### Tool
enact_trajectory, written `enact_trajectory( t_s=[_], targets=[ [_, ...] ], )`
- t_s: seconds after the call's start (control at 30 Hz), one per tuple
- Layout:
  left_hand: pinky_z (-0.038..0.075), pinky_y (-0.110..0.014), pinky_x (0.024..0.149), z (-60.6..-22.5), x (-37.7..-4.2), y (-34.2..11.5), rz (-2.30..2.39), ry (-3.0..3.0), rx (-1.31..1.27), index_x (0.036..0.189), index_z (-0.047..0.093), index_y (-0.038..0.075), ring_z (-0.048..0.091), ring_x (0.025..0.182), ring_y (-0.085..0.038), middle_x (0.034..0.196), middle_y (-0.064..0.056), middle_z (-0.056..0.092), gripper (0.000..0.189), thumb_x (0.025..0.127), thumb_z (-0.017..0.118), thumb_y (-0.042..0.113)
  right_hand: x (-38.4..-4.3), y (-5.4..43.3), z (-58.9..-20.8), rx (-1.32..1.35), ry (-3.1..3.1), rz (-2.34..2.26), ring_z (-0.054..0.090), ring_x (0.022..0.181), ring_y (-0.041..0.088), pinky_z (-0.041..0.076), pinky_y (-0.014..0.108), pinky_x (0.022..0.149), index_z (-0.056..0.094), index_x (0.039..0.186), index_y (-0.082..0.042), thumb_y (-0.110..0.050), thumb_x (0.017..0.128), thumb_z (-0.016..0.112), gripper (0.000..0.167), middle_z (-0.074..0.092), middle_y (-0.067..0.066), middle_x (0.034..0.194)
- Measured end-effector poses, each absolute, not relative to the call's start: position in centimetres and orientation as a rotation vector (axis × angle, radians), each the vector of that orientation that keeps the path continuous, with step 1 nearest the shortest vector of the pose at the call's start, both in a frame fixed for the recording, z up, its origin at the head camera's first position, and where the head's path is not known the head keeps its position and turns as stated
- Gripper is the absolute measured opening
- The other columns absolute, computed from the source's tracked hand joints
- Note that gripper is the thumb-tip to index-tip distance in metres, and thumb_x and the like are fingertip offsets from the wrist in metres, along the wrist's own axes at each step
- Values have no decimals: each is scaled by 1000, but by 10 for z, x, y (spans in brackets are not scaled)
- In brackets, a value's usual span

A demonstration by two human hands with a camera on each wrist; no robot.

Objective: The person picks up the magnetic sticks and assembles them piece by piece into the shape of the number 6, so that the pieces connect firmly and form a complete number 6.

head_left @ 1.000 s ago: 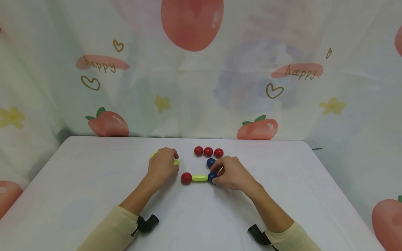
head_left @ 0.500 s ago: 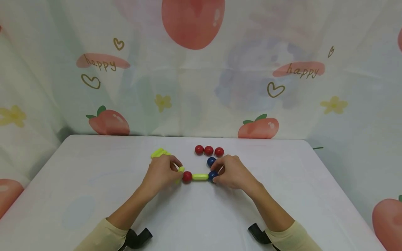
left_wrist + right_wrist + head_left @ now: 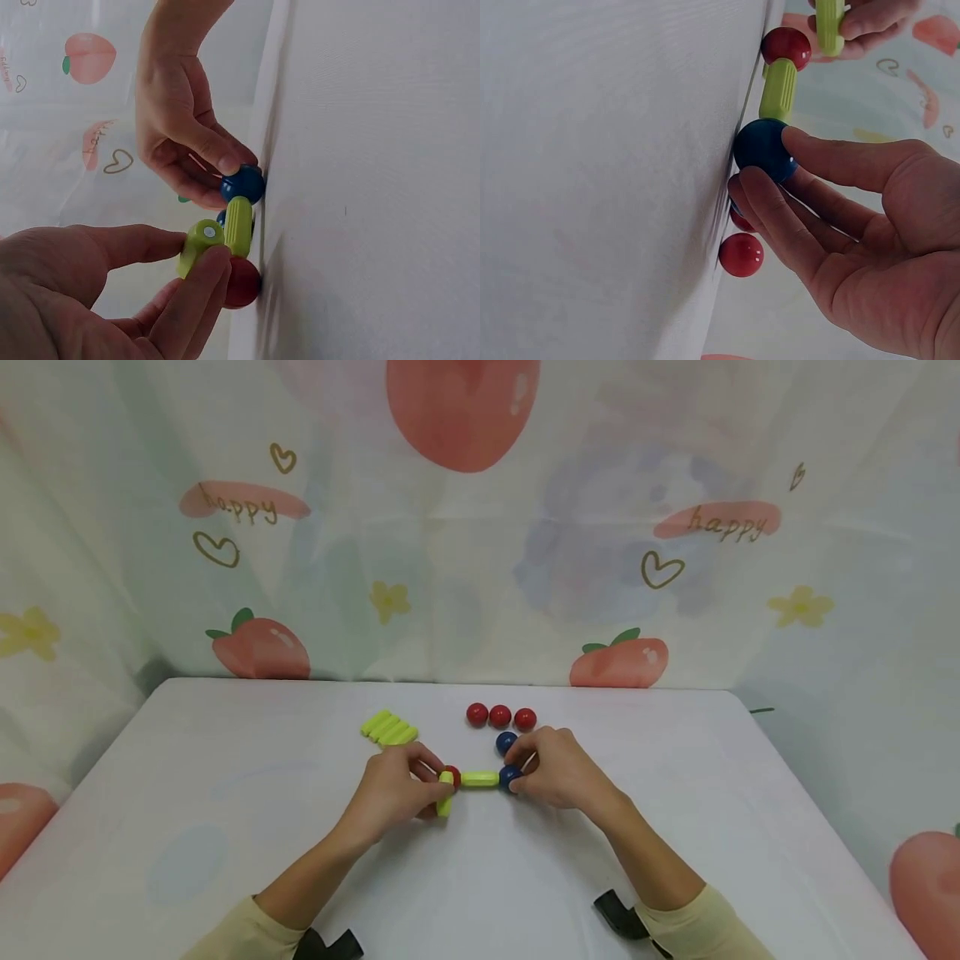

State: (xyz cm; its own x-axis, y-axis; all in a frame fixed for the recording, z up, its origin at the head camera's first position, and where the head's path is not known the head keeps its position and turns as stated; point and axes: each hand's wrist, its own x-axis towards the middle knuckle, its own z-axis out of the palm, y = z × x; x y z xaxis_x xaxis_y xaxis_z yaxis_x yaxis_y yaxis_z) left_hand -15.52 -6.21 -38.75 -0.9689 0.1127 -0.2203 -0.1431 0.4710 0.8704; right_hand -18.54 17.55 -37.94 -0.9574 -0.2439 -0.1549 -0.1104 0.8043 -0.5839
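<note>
My left hand (image 3: 397, 789) pinches a lime-green ribbed rod (image 3: 199, 241) between thumb and fingers; a pale round disc shows on its end. This rod overlaps a red ball (image 3: 243, 283) in the head view. From the red ball a second green rod (image 3: 480, 778) runs across to a blue ball (image 3: 765, 150), joined in one line on the table. Thumb and fingertips of my right hand (image 3: 558, 768) grip that blue ball from the right. Just behind it lies another blue ball (image 3: 506, 743).
Three red balls (image 3: 500, 717) sit in a row farther back on the white table (image 3: 225, 827). Several green rods (image 3: 388, 727) lie side by side behind my left hand. A printed cloth (image 3: 465, 560) hangs behind the table.
My left hand has come away from the rod pile with one green rod, moving right and nearer to the red ball. My right hand stays on the blue ball.
</note>
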Motion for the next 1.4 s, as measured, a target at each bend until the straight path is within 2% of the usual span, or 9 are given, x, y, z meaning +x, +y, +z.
enact_trajectory(
  t_s=[0.13,0.93,1.4],
  targets=[
    [61,-28,63,-389,-154,-59,1498,2449,-13,103,66,7,70,65,-16,87,-8,68,26,86,85,15,-186,177,-377,-272,2777,-869,65,87,17,61,30,74,79,104,-12,-8,83,86,23,74,3,96],
    [55,-26,58,-395,-149,-59,1342,2526,26,91,65,8,64,63,-17,78,-6,66,22,86,85,16,-188,177,-380,-300,2783,-877,66,86,16,61,30,75,79,105,-12,-8,82,87,25,74,2,96],
    [57,-27,60,-399,-151,-59,1383,2516,33,91,65,8,66,61,-17,75,-6,66,21,86,84,13,-187,177,-381,-308,2778,-885,66,85,15,61,30,73,79,104,-11,-7,82,87,23,74,2,94]
  ],
)
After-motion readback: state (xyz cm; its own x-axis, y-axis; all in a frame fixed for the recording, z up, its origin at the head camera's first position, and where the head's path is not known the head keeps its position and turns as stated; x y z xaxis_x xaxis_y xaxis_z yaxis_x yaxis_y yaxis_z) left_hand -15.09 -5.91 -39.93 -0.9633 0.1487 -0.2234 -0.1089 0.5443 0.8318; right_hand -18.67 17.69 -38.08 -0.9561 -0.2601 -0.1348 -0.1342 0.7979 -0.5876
